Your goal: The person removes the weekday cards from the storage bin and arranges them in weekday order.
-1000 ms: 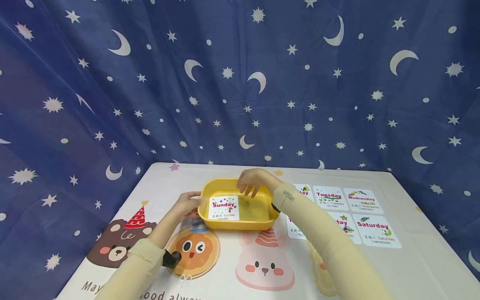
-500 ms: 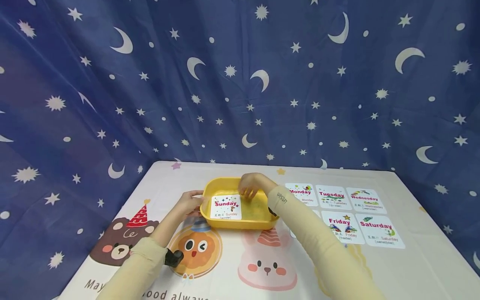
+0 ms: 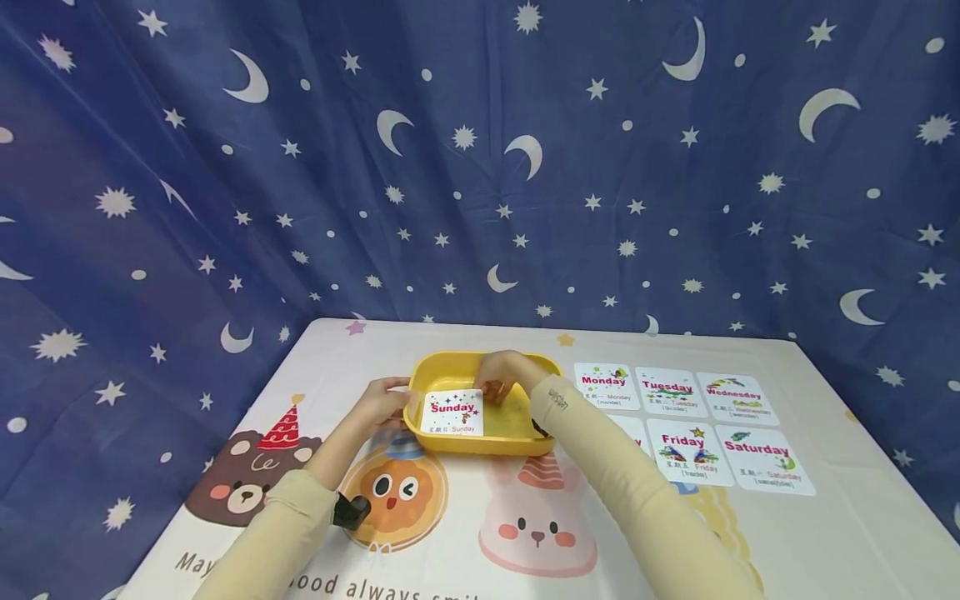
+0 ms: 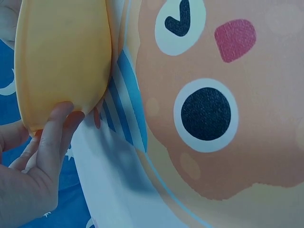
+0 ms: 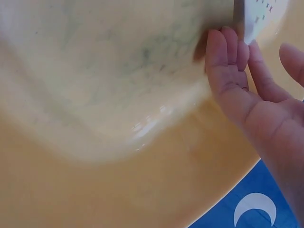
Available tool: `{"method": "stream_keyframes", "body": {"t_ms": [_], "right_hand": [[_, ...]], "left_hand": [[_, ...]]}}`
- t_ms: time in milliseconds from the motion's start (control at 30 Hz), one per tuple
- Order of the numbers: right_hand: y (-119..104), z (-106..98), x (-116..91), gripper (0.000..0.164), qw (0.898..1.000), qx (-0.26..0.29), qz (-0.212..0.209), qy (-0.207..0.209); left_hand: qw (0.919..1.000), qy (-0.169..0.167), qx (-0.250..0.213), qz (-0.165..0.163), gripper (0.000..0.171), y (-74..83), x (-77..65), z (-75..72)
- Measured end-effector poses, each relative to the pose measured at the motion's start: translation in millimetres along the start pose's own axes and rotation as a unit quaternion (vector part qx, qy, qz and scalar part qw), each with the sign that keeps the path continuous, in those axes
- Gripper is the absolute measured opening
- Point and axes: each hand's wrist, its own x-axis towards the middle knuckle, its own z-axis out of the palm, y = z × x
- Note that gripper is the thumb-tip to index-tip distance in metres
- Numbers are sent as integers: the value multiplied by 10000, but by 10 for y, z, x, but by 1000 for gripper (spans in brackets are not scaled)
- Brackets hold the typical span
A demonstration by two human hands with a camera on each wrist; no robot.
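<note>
A shallow yellow plastic tray [image 3: 468,447] sits on the printed tablecloth in the head view. My left hand [image 3: 381,403] grips its left end; the left wrist view has the fingers [image 4: 52,133] bent under the tray's corner. Inside the tray, on the left, lies a white square card printed "Sunday" [image 3: 453,412]. My right hand [image 3: 504,372] reaches in over the back rim. Its fingertips are at the card's right edge, and in the right wrist view the thumb stands apart from the right hand's fingers [image 5: 228,61]. Part of the card's edge [image 5: 259,19] shows beside them.
Right of the tray, weekday cards lie in two rows: Monday [image 3: 604,385], Tuesday [image 3: 670,392], Wednesday [image 3: 735,397] behind, Friday [image 3: 690,452] and Saturday [image 3: 765,458] in front. Another front-row card is mostly covered by the right sleeve [image 3: 600,467]. A blue star-and-moon curtain [image 3: 480,167] hangs behind.
My right hand has moved down into the tray, up to the Sunday card's right edge, and its sleeve now uncovers the Monday and Friday cards. The left hand keeps its grip on the tray.
</note>
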Motion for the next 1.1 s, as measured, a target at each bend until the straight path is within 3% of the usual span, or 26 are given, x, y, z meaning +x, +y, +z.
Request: {"method": "stream_keyframes", "body": {"t_ms": [100,267,367,533,800,1100], "right_hand": [[-12,0,-6,12,9998,139,106,-31],[-51,-9,-8,21,9949,793,317,-527],[-66,-3,-10,14,9944,730,218,-727],[-109,15,-80,25,9972,522,-53,-539],[-142,-29,-228,46,9953,872,-332,-276],[-80,-181,-458,46,9898,1259,-663,98]], "left_hand": [[10000,-23,-1,31,46,-1,-3,2],[10000,-14,23,59,45,8,-29,12],[10000,29,37,19,44,1,-48,24],[10000,83,48,-16,43,-40,-61,9],[9999,43,110,29,44,-55,-83,-18],[9997,14,-118,235,43,23,-50,18]]}}
